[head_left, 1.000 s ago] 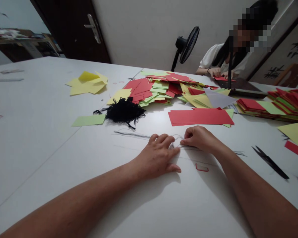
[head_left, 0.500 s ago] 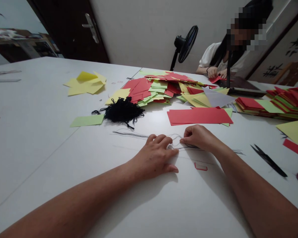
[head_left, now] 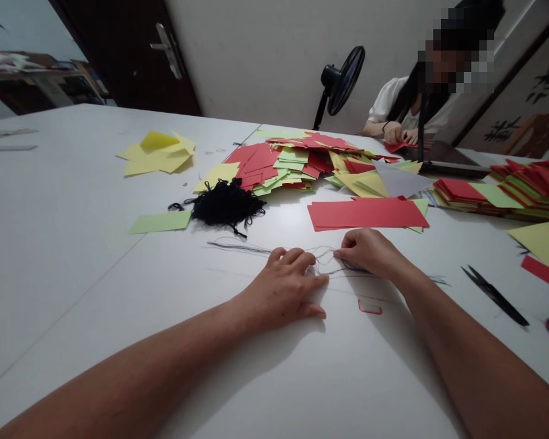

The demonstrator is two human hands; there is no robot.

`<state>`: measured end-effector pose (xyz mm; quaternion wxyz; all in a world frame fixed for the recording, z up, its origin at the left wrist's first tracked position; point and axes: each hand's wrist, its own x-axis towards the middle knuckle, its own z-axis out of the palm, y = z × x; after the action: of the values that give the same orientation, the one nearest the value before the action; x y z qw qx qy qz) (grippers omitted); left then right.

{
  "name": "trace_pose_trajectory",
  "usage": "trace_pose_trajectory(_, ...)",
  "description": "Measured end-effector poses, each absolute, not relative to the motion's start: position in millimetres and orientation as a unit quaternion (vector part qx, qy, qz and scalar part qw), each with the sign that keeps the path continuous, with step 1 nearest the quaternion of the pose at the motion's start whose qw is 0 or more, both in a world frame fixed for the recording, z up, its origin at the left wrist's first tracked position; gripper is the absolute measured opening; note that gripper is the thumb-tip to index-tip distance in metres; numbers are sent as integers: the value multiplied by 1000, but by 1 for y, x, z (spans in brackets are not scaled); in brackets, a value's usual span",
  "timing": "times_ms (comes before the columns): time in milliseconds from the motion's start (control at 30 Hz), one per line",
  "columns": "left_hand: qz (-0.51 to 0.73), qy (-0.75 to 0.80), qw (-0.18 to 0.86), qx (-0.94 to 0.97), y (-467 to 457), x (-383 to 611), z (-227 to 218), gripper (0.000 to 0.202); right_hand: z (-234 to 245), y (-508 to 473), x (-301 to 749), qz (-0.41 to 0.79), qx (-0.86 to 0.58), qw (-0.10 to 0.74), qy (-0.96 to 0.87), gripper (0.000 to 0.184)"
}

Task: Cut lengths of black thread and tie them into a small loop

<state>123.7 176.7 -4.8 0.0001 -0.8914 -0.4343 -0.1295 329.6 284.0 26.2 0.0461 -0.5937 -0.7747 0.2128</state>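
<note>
Thin dark threads [head_left: 238, 247] stretch sideways across the white table, loosely looped between my hands. My left hand [head_left: 286, 289] lies over them, palm down, fingers spread, its thumb apart. Just to the right, my right hand [head_left: 368, 251] is closed in a pinch on the threads, and their loose ends come out past its wrist. What sits under my left palm is hidden. A small red outlined rectangle [head_left: 369, 307] lies on the table below my right hand. Beyond my hands are a tangled black bundle of cord [head_left: 226, 204] and red paper strips [head_left: 366, 215].
Black scissors [head_left: 494, 296] lie to the right. A heap of red, green and yellow paper [head_left: 297, 161] covers the table's back middle, with paper stacks [head_left: 531, 192] at right. Yellow sheets [head_left: 158, 155] lie at left. Across the table a person handles red paper; a fan [head_left: 345, 79] stands behind.
My right hand's fingertips have shifted very slightly up and right with the threads. My left hand stays almost in place.
</note>
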Motion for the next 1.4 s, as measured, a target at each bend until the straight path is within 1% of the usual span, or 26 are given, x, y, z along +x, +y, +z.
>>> trace_pose_trajectory(133, -133, -434, 2, -891, 176, 123, -5, 57, 28, 283, 329, 198, -607, 44, -768, 17)
trace_pose_trajectory(300, -132, -433, 2, -892, 175, 122, -4, 56, 31, 281, 328, 213, -593, 56, -774, 19)
trace_pose_trajectory(400, -131, -431, 4, -893, 175, 122, -5, 56, 30, 281, 330, 243, -567, 56, -785, 19)
trace_pose_trajectory(567, -131, -435, 6, -891, 175, 123, -5, 56, 28, 280, 334, 294, -531, 29, -794, 18)
trace_pose_trajectory(800, -127, -438, -1, -890, 175, 123, -4, 56, 29, 278, 332, 277, -543, 2, -793, 18)
trace_pose_trajectory(1000, -118, -444, -11, -888, 175, 125, -3, 60, 29, 278, 331, 274, -540, 2, -796, 17)
trace_pose_trajectory(1400, -123, -439, -3, -890, 175, 125, -3, 56, 25, 282, 334, 280, -532, 19, -799, 23)
